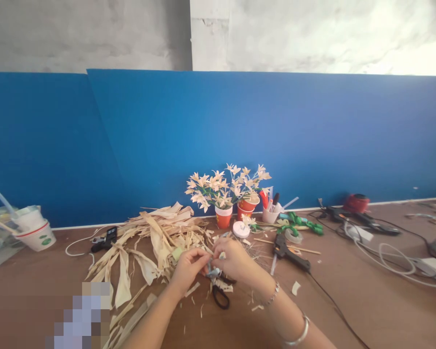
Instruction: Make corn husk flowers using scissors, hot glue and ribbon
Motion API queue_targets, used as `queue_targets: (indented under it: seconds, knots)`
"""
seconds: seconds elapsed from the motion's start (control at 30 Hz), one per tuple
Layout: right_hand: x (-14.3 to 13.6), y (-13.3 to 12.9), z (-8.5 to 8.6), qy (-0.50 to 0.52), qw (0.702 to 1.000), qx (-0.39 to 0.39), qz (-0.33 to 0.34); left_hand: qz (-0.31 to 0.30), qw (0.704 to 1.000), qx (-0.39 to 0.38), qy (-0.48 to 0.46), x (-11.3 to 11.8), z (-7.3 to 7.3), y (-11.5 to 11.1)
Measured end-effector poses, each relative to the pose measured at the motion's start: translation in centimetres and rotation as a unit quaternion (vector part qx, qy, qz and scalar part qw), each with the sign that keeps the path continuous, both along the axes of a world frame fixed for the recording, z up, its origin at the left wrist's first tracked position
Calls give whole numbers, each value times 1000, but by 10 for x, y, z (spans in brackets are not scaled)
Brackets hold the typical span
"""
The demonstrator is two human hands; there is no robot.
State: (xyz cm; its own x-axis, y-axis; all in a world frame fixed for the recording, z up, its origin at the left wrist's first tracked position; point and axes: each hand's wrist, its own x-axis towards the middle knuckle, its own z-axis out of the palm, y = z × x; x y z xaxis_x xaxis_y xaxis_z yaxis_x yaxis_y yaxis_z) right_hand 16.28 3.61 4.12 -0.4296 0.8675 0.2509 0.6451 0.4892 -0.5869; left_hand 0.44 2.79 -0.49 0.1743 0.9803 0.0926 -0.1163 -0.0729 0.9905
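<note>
My left hand and my right hand meet over the table, fingertips pinched together. Whatever they hold between them is too small and too hidden to name. Just under my fingers lies a pair of scissors with black handle loops, partly covered by my right hand. Left of my hands spreads a heap of dry corn husks. Beyond them, pale handmade flowers on green stems stand in red paper cups. A round white lid-like piece sits close behind my right hand.
A black glue gun with a trailing cord lies to the right, near green wrapped stems and a cup of pens. Farther right are white cables. A paper cup stands far left. A blue partition closes the back.
</note>
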Motion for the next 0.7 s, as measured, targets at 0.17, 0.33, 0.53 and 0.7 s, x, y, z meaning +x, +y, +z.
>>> queue_targets:
  seconds: [0.17,0.33,0.53,0.7]
  knots:
    - [4,1,0,17,999,-45,20,-14,1000,9,19,0,2,-1]
    - [8,2,0,24,996,-83,38,-25,998,33,50,-1,3,-1]
    - [8,0,4,3,997,-75,27,-26,997,30,65,-2,2,1]
    - [3,-5,11,-60,998,22,-23,-10,997,-28,65,-1,1,5]
